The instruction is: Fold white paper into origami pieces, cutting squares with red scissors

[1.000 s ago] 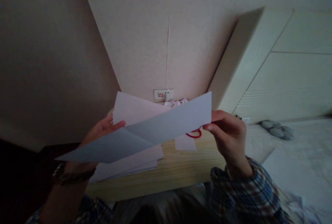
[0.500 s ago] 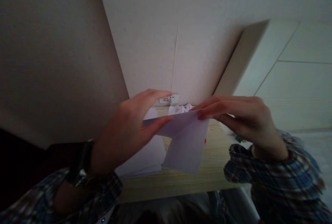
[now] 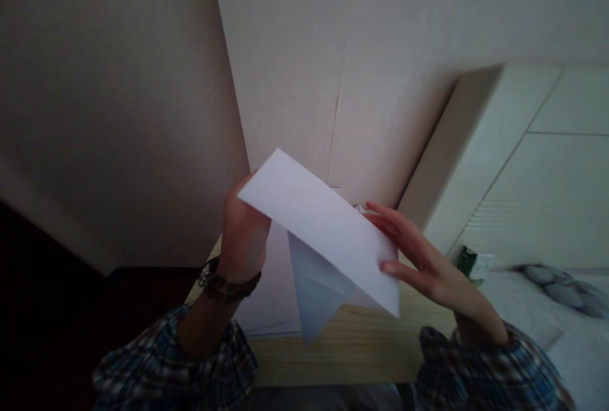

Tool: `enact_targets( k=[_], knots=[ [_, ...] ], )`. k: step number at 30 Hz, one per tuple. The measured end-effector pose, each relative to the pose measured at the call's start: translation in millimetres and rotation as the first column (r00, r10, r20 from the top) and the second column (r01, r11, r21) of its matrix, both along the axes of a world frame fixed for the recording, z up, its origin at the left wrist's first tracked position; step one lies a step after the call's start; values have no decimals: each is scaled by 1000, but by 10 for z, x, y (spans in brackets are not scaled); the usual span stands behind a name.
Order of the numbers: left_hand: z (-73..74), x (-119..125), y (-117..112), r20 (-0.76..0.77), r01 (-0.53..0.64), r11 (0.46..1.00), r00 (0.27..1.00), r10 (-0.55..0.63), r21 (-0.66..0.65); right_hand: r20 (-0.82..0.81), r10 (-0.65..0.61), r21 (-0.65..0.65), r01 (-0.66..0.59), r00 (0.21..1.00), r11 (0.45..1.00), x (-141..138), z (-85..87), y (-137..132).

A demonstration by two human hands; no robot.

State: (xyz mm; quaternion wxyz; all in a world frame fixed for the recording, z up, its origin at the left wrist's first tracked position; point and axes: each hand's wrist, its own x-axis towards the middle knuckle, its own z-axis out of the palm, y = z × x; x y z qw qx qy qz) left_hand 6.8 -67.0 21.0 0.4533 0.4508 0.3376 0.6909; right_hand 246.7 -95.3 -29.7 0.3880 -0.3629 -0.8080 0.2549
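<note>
Sheet [image 3: 328, 227] up in the air above the table [image 3: 342, 363], between the two hands. White, folded; its long upper panel slopes down to the right. A shaded flap [image 3: 316, 284] hangs below it, ending in a point in front of the stack [image 3: 269, 293].

Left hand [image 3: 245, 230] curled at the sheet's upper left end. Fingers tucked out of sight behind the paper; cannot tell how firmly they close, or whether they do. Dark bracelet [image 3: 233, 287] on that wrist.

Right hand [image 3: 423, 265] at the lower right end: thumb on the near face, other fingers spread behind the top edge, paper lightly grasped between.

Stack lies on the left part of the table, several white sheets, edges slightly uneven, partly covered by the flap. A small folded piece [image 3: 360, 208] peeks over the sheet's top edge, mostly hidden.

Container: one green-and-white box [image 3: 476, 265], near the foot of the headboard [image 3: 547, 195], right of the table. Contents cannot be seen. Farther right, on the bed [image 3: 580, 360], a grey lobed thing [image 3: 561, 285], blurred.

Plaid sleeves [image 3: 490, 366] on both arms. Light dim.
</note>
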Motion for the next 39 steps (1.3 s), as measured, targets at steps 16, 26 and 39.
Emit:
enact_targets(
  k=[16, 26, 39],
  knots=[
    [-343, -113, 104, 56, 50, 997, 997, -46, -65, -284, -350, 90, 388, 893, 917, -73, -53, 55],
    [-511, -347, 130, -71, 85, 988, 993, -94, -126, -349, -408, -404, 257, 844, 878, -116, 2, 97],
    [-552, -465, 22, -175, 90, 993, 979, -103, -81, -450, -268, -415, 66, 852, 908, 44, 2, 11]
  ],
)
